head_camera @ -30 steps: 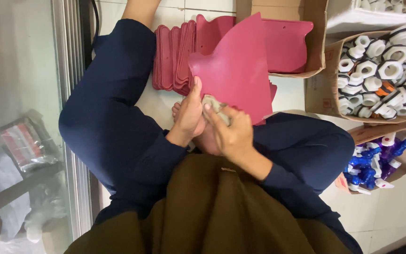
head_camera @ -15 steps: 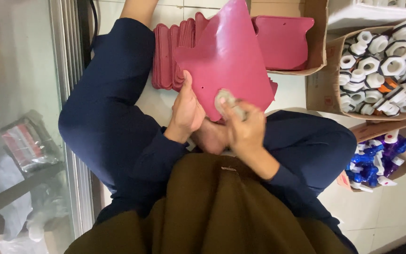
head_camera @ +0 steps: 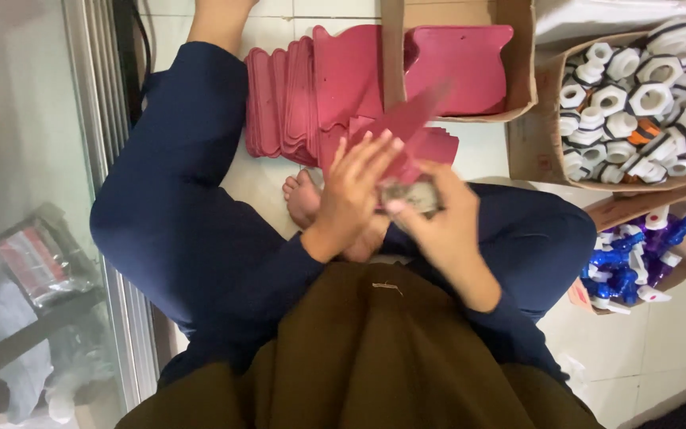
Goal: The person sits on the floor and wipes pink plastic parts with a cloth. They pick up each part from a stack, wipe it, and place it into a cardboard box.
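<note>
Head view: person seated cross-legged on tiled floor [head_camera: 279, 183], work held over lap so both hands meet at body centre.

Left hand [head_camera: 355, 187]: fingers spread and pressed flat against a pink flat piece [head_camera: 406, 119], prob. to steady it; piece is tilted edge-on toward cam and blurred, so exact shape can't be told.

Right hand [head_camera: 438, 222]: fingers curled tight round a small grey-white object [head_camera: 413, 195] at the piece's lower edge. Object is blurred; kind can't be told.

Supplies sit w/in arm's reach, in an arc ahead and to the right:
- Stack of pink pieces [head_camera: 303, 95] on floor just beyond the bare foot [head_camera: 305, 199], fanned so single items lift off.
- Open cardboard box [head_camera: 522, 63] w/ more pink pieces, beside the stack.
- Box of white hex nut-like fittings [head_camera: 637, 95], far right.
- Box of blue/purple spray heads [head_camera: 637, 258], near right knee.

Glass door w/ metal frame [head_camera: 89, 159] runs along the left side.
</note>
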